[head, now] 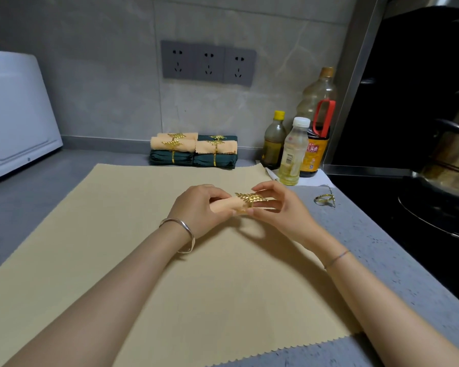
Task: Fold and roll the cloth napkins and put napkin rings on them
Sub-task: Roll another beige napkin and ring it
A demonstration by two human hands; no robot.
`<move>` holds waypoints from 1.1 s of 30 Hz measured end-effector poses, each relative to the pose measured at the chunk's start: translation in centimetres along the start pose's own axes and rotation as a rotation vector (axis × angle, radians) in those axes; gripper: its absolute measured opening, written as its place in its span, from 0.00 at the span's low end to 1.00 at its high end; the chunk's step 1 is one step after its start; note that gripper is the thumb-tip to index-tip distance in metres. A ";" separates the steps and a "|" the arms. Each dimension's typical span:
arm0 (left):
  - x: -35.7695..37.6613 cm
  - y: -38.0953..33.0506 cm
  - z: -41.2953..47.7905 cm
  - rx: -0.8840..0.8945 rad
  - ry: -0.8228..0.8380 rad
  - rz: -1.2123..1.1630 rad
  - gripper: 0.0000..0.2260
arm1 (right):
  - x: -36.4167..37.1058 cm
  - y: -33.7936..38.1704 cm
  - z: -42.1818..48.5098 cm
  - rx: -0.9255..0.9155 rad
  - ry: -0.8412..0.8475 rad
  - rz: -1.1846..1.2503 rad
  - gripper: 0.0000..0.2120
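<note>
Head view: above the beige cloth (133,260) spread mid-counter, the left hand (196,210) grips a rolled peach napkin (227,205) steady while the right hand (281,207) pinches a gold leaf napkin ring (251,198) over it; finished rolls (194,152) line the counter's back edge, clear of the work.

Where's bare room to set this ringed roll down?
Free: beige cloth between the finished stack and the left hand gripping the roll, right hand pinching its napkin ring; grey counter between cloth and white appliance. Crowded: back right, where bottles, spare ring and hob sit close.
</note>
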State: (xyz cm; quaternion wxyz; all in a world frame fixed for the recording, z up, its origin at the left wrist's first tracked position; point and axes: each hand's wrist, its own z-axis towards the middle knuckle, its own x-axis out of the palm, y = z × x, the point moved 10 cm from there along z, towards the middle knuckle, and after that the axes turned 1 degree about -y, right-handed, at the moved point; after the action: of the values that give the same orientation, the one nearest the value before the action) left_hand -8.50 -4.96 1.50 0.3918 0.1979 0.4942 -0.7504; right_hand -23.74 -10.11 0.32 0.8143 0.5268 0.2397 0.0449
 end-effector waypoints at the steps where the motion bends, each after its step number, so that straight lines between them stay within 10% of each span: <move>1: 0.2 -0.1 0.1 0.007 0.012 0.000 0.09 | 0.0 0.1 -0.1 -0.005 0.004 0.008 0.18; 22: 3.7 1.0 -1.9 -0.180 0.453 -0.477 0.12 | 0.7 1.8 -2.1 0.011 0.246 0.107 0.15; 33: 3.5 0.6 -1.8 -0.237 0.416 -0.578 0.08 | 0.5 0.9 -1.9 0.126 0.195 0.244 0.19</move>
State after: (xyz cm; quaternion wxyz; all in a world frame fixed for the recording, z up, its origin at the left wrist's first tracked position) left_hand -10.31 -4.87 -2.00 0.0752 0.1517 0.6821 -0.7114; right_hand -23.94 -7.97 0.29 0.7410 0.5952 0.2541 0.1793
